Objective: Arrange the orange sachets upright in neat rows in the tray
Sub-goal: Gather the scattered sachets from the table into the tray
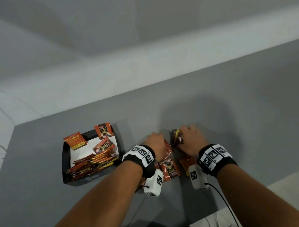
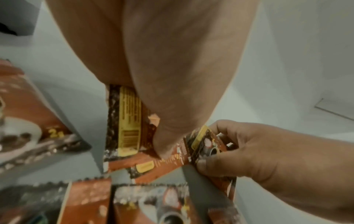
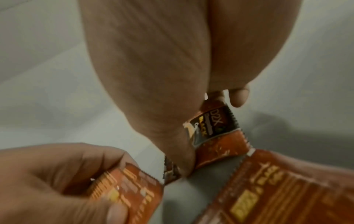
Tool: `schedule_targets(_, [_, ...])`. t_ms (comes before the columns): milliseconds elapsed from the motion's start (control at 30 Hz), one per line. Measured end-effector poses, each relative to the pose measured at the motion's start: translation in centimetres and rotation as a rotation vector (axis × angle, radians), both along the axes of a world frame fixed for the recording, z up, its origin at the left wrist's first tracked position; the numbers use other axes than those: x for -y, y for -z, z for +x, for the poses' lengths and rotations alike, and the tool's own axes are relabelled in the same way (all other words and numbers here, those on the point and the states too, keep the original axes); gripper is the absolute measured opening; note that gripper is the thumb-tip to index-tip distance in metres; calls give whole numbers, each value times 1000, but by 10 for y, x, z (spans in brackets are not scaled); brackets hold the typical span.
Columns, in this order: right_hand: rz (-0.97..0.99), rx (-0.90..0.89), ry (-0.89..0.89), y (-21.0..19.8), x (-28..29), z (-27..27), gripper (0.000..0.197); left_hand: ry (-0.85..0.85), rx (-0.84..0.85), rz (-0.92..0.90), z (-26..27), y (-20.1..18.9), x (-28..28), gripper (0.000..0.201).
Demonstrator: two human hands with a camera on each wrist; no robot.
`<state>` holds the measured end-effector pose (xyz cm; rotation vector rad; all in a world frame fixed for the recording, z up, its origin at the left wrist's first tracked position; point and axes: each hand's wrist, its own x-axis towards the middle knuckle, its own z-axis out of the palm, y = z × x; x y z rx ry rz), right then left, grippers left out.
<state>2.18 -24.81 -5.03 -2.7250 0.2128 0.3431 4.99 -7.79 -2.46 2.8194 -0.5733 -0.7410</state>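
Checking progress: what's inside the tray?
The tray holds a leaning row of sachets in front and three loose sachets behind; the row's lower parts are hidden.

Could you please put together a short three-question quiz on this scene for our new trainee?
1. True or false: the tray lies to the left of both hands.
2. What does the right hand hold? A) a small bunch of sachets B) a spoon C) nothing
3. Fill in: the sachets in the near end of the tray are packed in a leaning ____, while three sachets at the far end are scattered singly.

Key: 1 true. 2 A; the left wrist view shows its fingers pinching them. 3 row. The left hand also grips a sachet, as the right wrist view shows, and loose sachets lie on the grey table.
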Motion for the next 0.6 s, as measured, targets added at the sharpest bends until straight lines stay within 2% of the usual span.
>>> schedule_targets(133, [-119,109,-47,3,-4,-1,38,-98,-6,-162,3,-33,-14,38])
schedule_targets(200, [-83,61,-64,5,-5,0,33,-119,-52,-253,-3,-54,-20,30])
schedule_targets(267, [-10,20,-43,2,-4,3,34,-61,-142,-292,-17,-68,-22,27])
schedule_targets(367, [190,76,32,-10,2,12,35,141,-205,-229,-43,-62,-16,19])
schedule_targets(433, [215,81,36,-21,11,16,29,219,-197,-115,-52,-47,-12,26])
schedule_targets(500, [144,37,-9,-26,17,16,24,316,-137,59,-56,-32,-10,48])
schedule_targets(600, [-17,-80,-92,-20,15,7,24,276,-67,94,-57,-21,-10,52])
